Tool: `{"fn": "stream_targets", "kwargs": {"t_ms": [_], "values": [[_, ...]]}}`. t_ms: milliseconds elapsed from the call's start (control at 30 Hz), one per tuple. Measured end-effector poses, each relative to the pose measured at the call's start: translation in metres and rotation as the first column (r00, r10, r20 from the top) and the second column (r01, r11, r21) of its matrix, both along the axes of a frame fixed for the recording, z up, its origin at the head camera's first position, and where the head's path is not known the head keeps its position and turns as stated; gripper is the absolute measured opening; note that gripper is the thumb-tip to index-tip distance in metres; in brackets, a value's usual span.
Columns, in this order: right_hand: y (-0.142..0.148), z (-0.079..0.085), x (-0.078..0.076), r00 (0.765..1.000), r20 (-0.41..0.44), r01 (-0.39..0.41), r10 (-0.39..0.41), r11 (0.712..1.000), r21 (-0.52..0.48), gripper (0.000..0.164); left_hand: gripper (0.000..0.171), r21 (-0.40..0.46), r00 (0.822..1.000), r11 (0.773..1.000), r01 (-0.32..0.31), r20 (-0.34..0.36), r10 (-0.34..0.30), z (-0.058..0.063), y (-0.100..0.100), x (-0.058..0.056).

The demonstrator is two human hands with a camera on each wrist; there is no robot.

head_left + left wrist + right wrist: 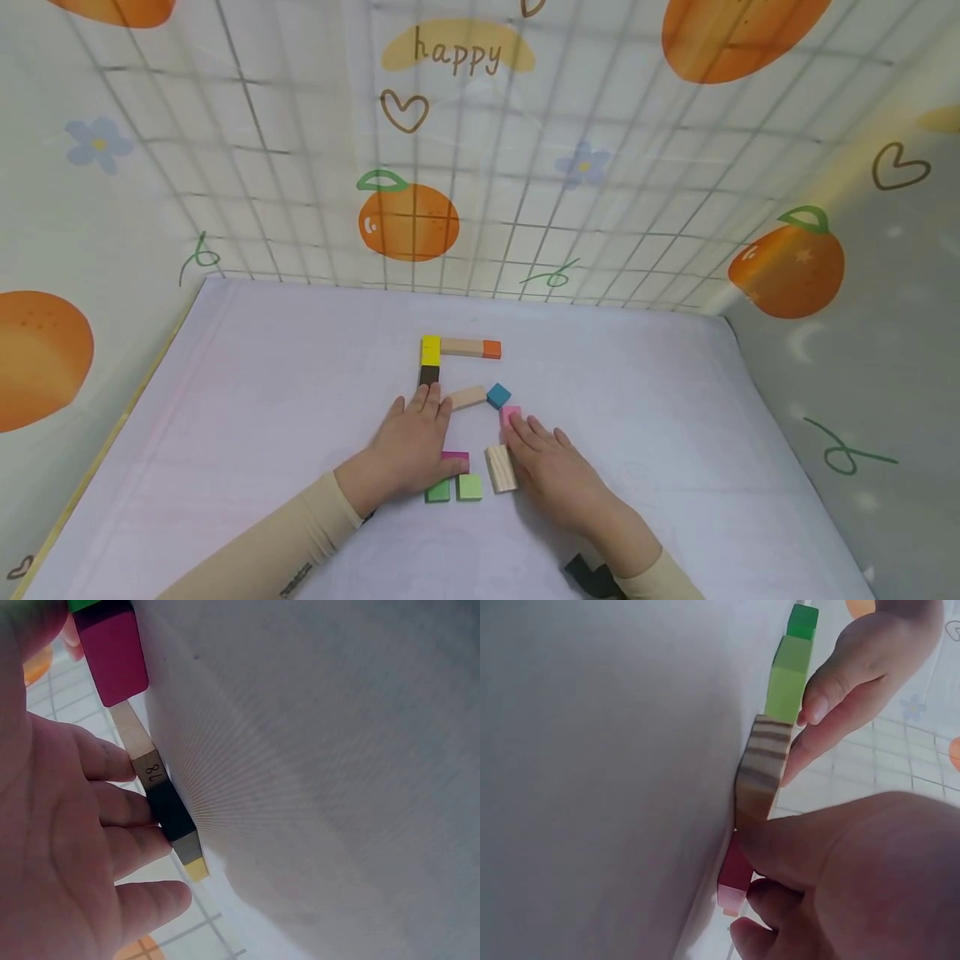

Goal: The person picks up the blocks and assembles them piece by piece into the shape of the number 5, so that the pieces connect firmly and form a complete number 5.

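Note:
My left hand, fingers stretched forward, lies over the left side of a block outline. Its fingertips touch the black block and the block marked 78. The thumb lies by the magenta block, close to a green block and a light green block. My right hand has its fingers extended, with the fingertips on a pink block. Beside that hand stands a striped wooden block. In the right wrist view the thumb reaches where the pink and striped blocks meet.
A yellow block joins a plain wooden block ending in an orange block. Another wooden block leads to a tilted blue block. Behind the white tabletop hangs a printed curtain over a grid.

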State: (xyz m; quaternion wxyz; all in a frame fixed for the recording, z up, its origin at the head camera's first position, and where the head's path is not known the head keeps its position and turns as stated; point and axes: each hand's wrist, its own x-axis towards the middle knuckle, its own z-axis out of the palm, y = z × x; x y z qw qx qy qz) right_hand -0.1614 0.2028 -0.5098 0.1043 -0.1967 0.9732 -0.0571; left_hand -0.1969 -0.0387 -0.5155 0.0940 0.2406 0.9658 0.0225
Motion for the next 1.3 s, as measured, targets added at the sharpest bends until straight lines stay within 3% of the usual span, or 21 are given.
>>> {"fn": "stream_targets", "kwargs": {"t_ms": [633, 933, 1167, 1300], "values": [[-0.001, 0.004, 0.005, 0.998, -0.052, -0.035, 0.034, 0.999, -0.015, 0.056, 0.100, 0.007, 1.000, 1.000, 0.011, -0.011, -0.011, 0.001, 0.002, 0.003], [-0.006, 0.015, 0.025, 0.976, -0.056, -0.214, 0.209, 0.971, -0.106, 0.050, 0.100, -0.006, 1.000, 1.000, 0.002, -0.011, -0.002, 0.002, 0.002, 0.002], [-0.013, 0.020, 0.044, 0.958, 0.089, -0.261, 0.272, 0.958, -0.122, 0.050, 0.100, -0.004, 1.000, 1.000, -0.007, -0.013, 0.007, 0.001, 0.001, 0.002], [-0.013, 0.021, 0.048, 0.950, -0.020, -0.310, 0.311, 0.937, -0.163, 0.046, 0.100, 0.025, 1.000, 1.000, -0.010, -0.001, 0.010, 0.002, 0.000, 0.002]]}}
